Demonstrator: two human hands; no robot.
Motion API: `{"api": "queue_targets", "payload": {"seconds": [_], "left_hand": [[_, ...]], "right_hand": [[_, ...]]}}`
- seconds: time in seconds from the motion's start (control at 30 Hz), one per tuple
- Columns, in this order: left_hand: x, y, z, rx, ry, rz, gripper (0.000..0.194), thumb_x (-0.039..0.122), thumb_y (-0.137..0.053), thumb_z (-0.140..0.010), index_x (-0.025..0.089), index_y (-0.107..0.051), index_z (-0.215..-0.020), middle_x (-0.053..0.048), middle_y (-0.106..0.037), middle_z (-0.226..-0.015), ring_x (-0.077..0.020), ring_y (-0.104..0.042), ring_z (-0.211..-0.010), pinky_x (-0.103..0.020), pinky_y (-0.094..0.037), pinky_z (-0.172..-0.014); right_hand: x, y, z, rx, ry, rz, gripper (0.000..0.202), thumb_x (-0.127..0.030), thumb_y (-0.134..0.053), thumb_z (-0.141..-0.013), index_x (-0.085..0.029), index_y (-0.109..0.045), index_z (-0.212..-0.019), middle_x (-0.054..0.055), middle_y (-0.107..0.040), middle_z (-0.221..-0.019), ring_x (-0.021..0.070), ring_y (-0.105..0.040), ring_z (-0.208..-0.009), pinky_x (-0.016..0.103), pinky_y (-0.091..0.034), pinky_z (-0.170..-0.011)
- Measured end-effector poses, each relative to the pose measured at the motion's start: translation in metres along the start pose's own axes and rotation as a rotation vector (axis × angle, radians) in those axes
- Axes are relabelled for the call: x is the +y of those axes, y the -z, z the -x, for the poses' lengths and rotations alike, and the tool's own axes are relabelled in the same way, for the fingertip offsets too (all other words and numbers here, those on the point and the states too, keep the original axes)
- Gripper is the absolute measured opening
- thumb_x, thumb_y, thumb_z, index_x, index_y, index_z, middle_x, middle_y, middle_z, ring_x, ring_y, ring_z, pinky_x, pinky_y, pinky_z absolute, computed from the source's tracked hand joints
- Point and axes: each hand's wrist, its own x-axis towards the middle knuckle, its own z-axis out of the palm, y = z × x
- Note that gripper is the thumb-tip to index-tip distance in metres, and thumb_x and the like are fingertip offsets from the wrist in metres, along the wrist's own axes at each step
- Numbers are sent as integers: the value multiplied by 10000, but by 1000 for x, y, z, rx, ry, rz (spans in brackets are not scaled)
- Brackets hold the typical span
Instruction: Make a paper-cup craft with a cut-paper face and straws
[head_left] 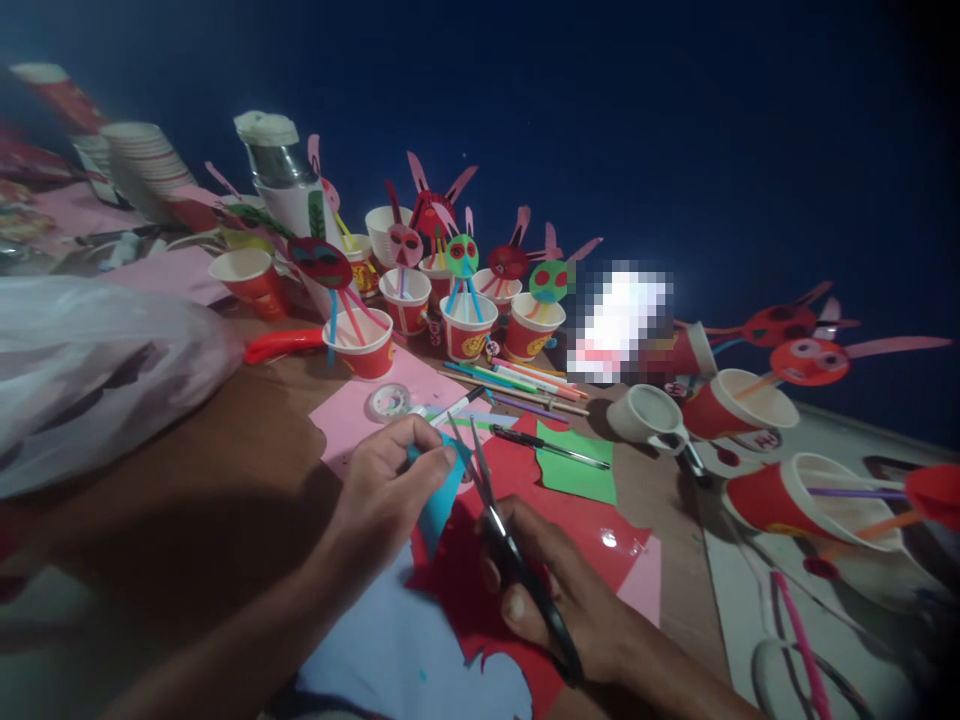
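My left hand (394, 470) pinches a folded piece of blue paper (441, 505) between thumb and fingers. My right hand (544, 575) is wrapped round the black handles of a pair of scissors (501, 530). The scissor blades are slightly parted, pointing up and away, right beside the blue paper's right edge. Below both hands lie red paper (592, 520) and pale blue paper (382, 640). Green paper (577, 480) with a black pen (551, 447) across it is beyond my right hand. A tape roll (390, 402) rests on pink paper (337, 415).
Paper cups (358, 345) with rabbit-like paper faces on straws stand along the back and right. A mug (646, 415) is at centre right. Coloured pens and sticks (525, 380) lie before the cups. A plastic bag (112, 370) fills the left; a flask (281, 180) stands behind.
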Motion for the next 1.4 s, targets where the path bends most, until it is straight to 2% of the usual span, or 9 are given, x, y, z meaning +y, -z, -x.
{"api": "queue_targets", "payload": {"seconds": [0.3,0.47,0.67,0.9,1.13,1.4], "left_hand": [[2,-5,3,58,-15,-160,204,330,-615,-740,182,-494,-669,32,-556,-486,-103,-494,-408,-194,-313,-404],[4,-9,5,77,13,-145,206,327,-624,-722,180,-490,-668,30,-564,-486,-109,-504,-407,-192,-324,-398],[0,-8,5,61,-2,-137,208,334,-618,-742,183,-493,-672,32,-570,-487,-102,-497,-403,-192,-336,-402],[-6,-7,5,6,40,-97,218,349,-614,-749,185,-486,-685,29,-559,-488,-102,-496,-408,-188,-328,-398],[-9,-8,5,-33,74,-22,244,361,-632,-749,180,-480,-691,16,-588,-559,-102,-503,-425,-196,-369,-405],[-5,-14,5,-66,112,64,218,313,-624,-750,176,-479,-662,25,-581,-466,-95,-486,-385,-177,-376,-383]], "right_hand": [[2,1,2,3,-11,35,277,-376,-584,-778,-211,-474,-971,0,-518,-793,142,-473,-691,259,-411,-628],[6,1,1,14,-10,-31,273,-366,-606,-778,-214,-489,-972,-12,-507,-797,129,-459,-693,239,-398,-621],[11,-2,3,38,66,-92,295,-344,-613,-792,-225,-502,-1037,-8,-529,-823,128,-477,-714,223,-402,-627],[13,-2,3,66,71,-129,345,-322,-641,-775,-232,-506,-1080,-15,-508,-832,115,-470,-714,209,-405,-634],[13,-3,1,58,65,-181,337,-337,-645,-776,-211,-513,-1060,5,-504,-867,129,-511,-749,223,-432,-662],[8,-3,-1,51,56,-194,320,-350,-648,-769,-197,-523,-1020,2,-503,-844,122,-480,-724,215,-412,-644]]}}
